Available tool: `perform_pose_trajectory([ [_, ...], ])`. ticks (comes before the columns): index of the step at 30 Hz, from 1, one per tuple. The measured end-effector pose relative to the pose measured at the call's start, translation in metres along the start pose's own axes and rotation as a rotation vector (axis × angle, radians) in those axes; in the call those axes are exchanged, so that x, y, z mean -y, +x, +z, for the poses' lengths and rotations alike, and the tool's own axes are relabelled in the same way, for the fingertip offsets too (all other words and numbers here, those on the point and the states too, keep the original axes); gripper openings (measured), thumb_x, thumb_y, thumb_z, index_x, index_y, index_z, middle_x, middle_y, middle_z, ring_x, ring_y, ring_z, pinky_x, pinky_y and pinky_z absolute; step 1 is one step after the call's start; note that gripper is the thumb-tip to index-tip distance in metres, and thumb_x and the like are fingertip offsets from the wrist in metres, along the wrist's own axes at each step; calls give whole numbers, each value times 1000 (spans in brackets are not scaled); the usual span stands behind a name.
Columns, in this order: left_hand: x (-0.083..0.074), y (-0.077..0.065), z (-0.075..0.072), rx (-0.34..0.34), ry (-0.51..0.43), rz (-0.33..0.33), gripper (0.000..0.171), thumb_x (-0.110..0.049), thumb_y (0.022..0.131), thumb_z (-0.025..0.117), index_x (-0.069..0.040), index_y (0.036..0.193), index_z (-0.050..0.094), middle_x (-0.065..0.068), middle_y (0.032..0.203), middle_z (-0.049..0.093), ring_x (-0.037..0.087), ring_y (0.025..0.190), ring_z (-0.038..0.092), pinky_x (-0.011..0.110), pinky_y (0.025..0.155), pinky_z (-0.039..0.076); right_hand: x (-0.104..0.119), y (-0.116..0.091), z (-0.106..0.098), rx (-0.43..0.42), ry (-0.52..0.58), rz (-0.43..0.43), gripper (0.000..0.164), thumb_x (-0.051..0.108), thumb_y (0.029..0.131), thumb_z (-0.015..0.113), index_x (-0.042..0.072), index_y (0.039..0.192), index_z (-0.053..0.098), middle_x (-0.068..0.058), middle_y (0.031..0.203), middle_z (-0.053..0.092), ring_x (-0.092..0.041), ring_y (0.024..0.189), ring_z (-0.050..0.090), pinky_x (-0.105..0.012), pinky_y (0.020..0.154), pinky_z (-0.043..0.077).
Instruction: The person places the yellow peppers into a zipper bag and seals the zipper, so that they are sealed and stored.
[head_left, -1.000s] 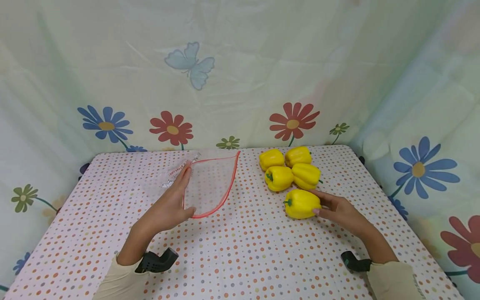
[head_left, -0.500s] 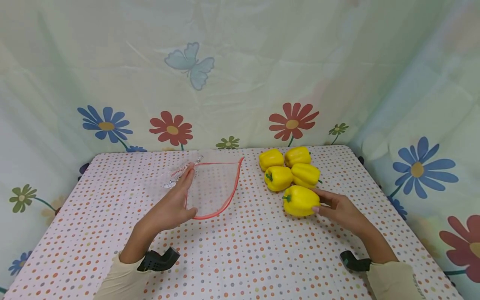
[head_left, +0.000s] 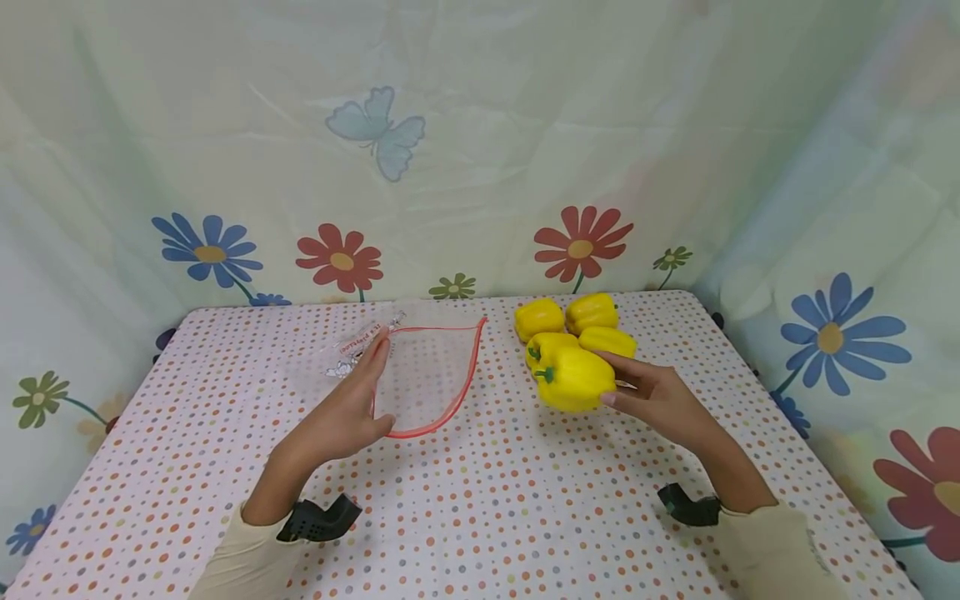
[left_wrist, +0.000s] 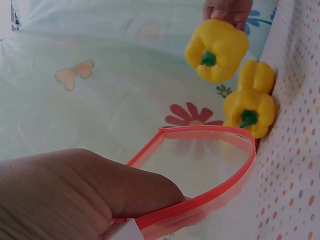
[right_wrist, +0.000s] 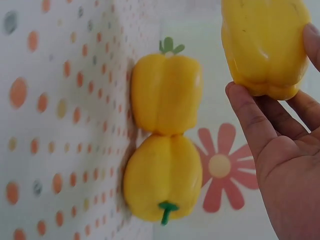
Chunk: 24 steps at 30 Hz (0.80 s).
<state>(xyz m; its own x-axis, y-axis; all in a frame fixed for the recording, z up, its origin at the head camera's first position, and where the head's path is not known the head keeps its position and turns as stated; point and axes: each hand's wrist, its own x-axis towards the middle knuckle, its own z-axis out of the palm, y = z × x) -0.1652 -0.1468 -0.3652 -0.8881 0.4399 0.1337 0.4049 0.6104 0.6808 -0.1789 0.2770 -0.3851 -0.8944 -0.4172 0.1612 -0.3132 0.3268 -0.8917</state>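
My left hand (head_left: 337, 421) holds a clear plastic zip bag (head_left: 431, 375) with a red zip rim, its fingers and thumb spread along the bag's left side. In the left wrist view the thumb (left_wrist: 135, 187) lies against the red rim (left_wrist: 210, 194), and the bag's mouth gapes. A yellow bell pepper (head_left: 576, 381) with a green stem is held above the table by my right hand (head_left: 667, 408), whose fingertips grip its base end in the right wrist view. Behind it several more yellow bell peppers (head_left: 538, 320) rest close together, partly hidden by the held one.
A white table (head_left: 480, 517) with coloured dots lies under everything. Flower-printed curtains (head_left: 480, 208) stand behind it and at both sides. Black wrist cameras (head_left: 321, 518) sit on both forearms.
My right hand has lifted the front bell pepper off the table and moved it left and slightly away from me. The left hand and the bag shifted slightly right, then stayed almost still.
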Motion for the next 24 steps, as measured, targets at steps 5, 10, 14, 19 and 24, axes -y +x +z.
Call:
perform_pose_trajectory([
  [5,0,0,1,12,-5,3,103,10,75,70,5,153,3,10,162,-8,28,147,-1,48,107,33,11,10,7,28,18,-50,59,4,92,64,-6,145,38,-26,140,45,-12,114,59,-30,86,53],
  [10,0,0,3,19,-26,6,103,11,75,69,4,153,2,10,162,-8,27,147,-1,48,107,33,23,20,16,43,8,-71,60,3,91,66,-5,144,40,-24,138,47,-31,118,56,-28,88,51],
  [14,-1,0,3,23,-26,5,103,11,75,70,4,153,2,10,162,-8,28,147,-1,48,106,35,35,29,23,54,15,-104,62,2,89,68,-5,145,41,-22,139,47,-36,118,55,-28,91,49],
  [19,-3,-1,2,22,-23,12,103,10,75,70,5,153,3,12,162,-6,29,147,1,48,106,34,50,41,34,96,63,-150,62,2,88,69,-4,144,43,-20,137,48,-27,115,58,-32,91,49],
  [24,-3,-1,3,27,-40,19,103,10,76,70,3,153,2,10,162,-7,28,147,0,48,105,36,63,51,46,124,66,-154,62,5,87,70,-2,143,44,-18,138,49,-32,116,57,-33,92,50],
])
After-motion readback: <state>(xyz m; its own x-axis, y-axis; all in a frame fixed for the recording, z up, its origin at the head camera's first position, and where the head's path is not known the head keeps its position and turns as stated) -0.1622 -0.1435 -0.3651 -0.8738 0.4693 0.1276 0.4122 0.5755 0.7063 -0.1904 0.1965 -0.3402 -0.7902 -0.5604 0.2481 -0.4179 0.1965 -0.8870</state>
